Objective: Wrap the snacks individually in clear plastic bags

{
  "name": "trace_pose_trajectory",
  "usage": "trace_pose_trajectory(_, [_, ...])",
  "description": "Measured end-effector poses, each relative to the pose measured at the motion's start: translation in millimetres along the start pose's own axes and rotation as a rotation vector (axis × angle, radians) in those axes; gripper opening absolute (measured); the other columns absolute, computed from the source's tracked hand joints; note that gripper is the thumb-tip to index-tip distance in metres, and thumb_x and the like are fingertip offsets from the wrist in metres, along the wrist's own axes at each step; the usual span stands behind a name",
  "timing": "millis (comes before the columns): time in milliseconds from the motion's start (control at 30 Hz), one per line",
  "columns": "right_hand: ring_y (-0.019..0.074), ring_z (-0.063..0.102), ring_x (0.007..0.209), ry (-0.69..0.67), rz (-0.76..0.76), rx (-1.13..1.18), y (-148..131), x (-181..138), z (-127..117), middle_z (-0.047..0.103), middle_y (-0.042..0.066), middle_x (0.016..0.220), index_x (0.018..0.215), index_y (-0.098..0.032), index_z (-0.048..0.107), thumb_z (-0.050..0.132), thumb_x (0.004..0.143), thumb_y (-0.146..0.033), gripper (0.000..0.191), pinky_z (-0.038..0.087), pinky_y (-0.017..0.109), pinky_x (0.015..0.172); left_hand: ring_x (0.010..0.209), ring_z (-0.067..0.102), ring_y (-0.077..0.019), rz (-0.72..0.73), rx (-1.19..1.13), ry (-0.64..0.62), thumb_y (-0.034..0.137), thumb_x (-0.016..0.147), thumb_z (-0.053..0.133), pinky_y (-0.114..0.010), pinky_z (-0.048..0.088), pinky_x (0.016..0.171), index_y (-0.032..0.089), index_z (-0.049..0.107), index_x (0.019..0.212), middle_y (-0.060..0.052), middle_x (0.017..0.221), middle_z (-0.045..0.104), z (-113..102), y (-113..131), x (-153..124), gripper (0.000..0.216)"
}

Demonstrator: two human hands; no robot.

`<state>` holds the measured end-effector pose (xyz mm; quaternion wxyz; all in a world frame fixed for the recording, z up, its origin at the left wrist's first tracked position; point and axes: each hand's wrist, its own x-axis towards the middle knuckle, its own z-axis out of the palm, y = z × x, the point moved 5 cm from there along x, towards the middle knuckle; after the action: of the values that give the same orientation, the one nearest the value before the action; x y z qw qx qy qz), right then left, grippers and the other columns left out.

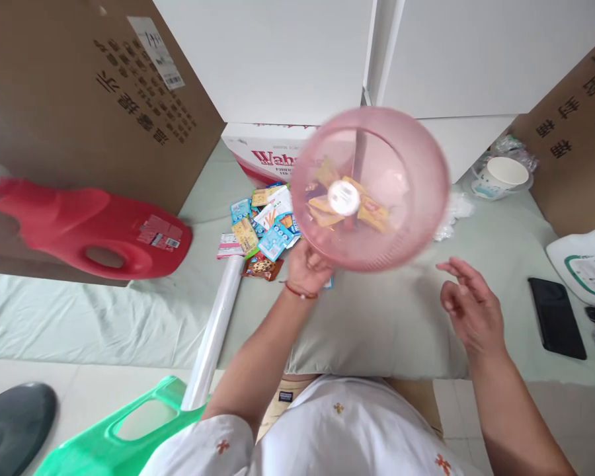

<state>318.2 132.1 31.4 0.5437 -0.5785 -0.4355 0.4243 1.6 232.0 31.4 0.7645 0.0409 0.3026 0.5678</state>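
Observation:
My left hand [307, 268] grips the lower rim of a pink see-through plastic bowl [371, 188] and holds it up, tilted toward me and blurred by motion. A white round sticker shows at the bowl's centre. Behind and below the bowl lies a pile of small snack packets [262, 228] on a pale green cloth [377, 317]. My right hand [469, 307] hovers to the right of the bowl with fingers loosely spread and nothing in it.
A red detergent jug [94, 228] lies at left before a big cardboard box [79, 92]. A clear film roll [215, 324] runs toward a green jug [119, 436]. A white cup [503, 175], black phone [556, 317] and white jug [588, 268] are at right.

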Motion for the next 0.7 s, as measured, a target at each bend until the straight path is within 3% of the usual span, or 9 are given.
trace_pose_trajectory(67, [0.0075, 0.041, 0.051, -0.148, 0.057, 0.191, -23, -12, 11, 0.063, 0.009, 0.143, 0.138, -0.04, 0.065, 0.08, 0.071, -0.074, 0.076, 0.024, 0.025, 0.035, 0.03, 0.014, -0.0041, -0.204, 0.058, -0.053, 0.024, 0.1, 0.049, -0.016, 0.017, 0.036, 0.018, 0.048, 0.068, 0.012, 0.042, 0.024, 5, -48, -9, 0.033])
trace_pose_trajectory(100, [0.0068, 0.039, 0.048, -0.203, 0.074, 0.246, -31, -19, 13, 0.068, 0.009, 0.137, 0.132, -0.039, 0.069, 0.083, 0.066, -0.076, 0.077, 0.019, 0.025, 0.033, 0.031, 0.014, -0.004, -0.291, 0.083, -0.098, 0.027, 0.098, 0.052, -0.017, 0.017, 0.036, 0.018, 0.051, 0.07, 0.012, 0.043, 0.028, 7, -70, -13, 0.03])
trace_pose_trajectory(167, [0.0059, 0.034, 0.042, -0.241, 0.047, 0.301, -43, -33, 6, 0.077, 0.006, 0.098, 0.107, -0.035, 0.079, 0.087, 0.067, -0.069, 0.052, 0.017, 0.024, 0.032, 0.033, 0.015, -0.0029, -0.371, 0.138, -0.187, 0.033, 0.095, 0.058, -0.018, 0.019, 0.037, 0.017, 0.054, 0.075, 0.01, 0.049, 0.039, 10, -105, -17, 0.026])
trace_pose_trajectory(267, [0.0056, 0.029, 0.036, -0.149, -0.051, 0.24, -54, -45, -21, 0.064, -0.001, 0.057, 0.081, -0.033, 0.079, 0.084, 0.081, -0.051, 0.018, 0.022, 0.022, 0.033, 0.042, 0.038, -0.0045, -0.28, 0.37, -0.258, 0.046, 0.092, 0.064, -0.019, 0.03, 0.045, 0.017, 0.059, 0.086, 0.006, 0.062, 0.054, 6, -132, -20, 0.03])
trace_pose_trajectory(333, [0.0074, 0.033, 0.037, -0.057, -0.08, 0.051, -62, -42, -40, 0.06, -0.002, 0.054, 0.087, -0.033, 0.081, 0.08, 0.086, -0.047, 0.013, 0.026, 0.023, 0.035, 0.056, 0.054, -0.009, -0.15, 0.65, -0.299, 0.05, 0.094, 0.062, -0.021, 0.038, 0.054, 0.017, 0.063, 0.098, 0.003, 0.07, 0.059, -2, -135, -25, 0.033])
trace_pose_trajectory(400, [0.0111, 0.044, 0.044, 0.003, -0.112, -0.294, -74, -26, -53, 0.063, -0.001, 0.06, 0.095, -0.031, 0.081, 0.077, 0.088, -0.047, 0.018, 0.035, 0.026, 0.041, 0.065, 0.058, -0.0116, -0.006, 0.954, -0.373, 0.047, 0.097, 0.058, -0.025, 0.043, 0.063, 0.017, 0.065, 0.107, 0.001, 0.076, 0.061, -11, -129, -35, 0.032])
trace_pose_trajectory(533, [0.0239, 0.069, 0.081, -0.016, -0.214, -1.084, -82, 39, -63, 0.075, 0.006, 0.087, 0.088, -0.025, 0.077, 0.063, 0.095, -0.047, 0.028, 0.051, 0.035, 0.071, 0.081, 0.062, -0.0155, 0.364, 1.374, -0.462, 0.034, 0.102, 0.049, -0.029, 0.047, 0.074, 0.018, 0.068, 0.097, -0.006, 0.094, 0.065, -29, -103, -59, 0.026])
trace_pose_trajectory(633, [0.0289, 0.071, 0.087, 0.015, -0.087, -1.557, -63, 92, -78, 0.077, 0.013, 0.097, 0.096, -0.019, 0.077, 0.053, 0.1, -0.039, 0.031, 0.049, 0.037, 0.073, 0.085, 0.064, -0.0156, 0.529, 1.518, -0.436, 0.024, 0.104, 0.044, -0.029, 0.05, 0.077, 0.019, 0.067, 0.096, -0.004, 0.092, 0.066, -45, -84, -75, 0.024])
trace_pose_trajectory(700, [0.031, 0.072, 0.091, 0.021, 0.044, -1.729, -47, 115, -87, 0.077, 0.017, 0.103, 0.108, -0.018, 0.077, 0.052, 0.1, -0.037, 0.033, 0.049, 0.038, 0.074, 0.085, 0.065, -0.015, 0.616, 1.613, -0.41, 0.02, 0.103, 0.045, -0.027, 0.052, 0.076, 0.02, 0.066, 0.098, -0.004, 0.094, 0.067, -56, -74, -86, 0.021])
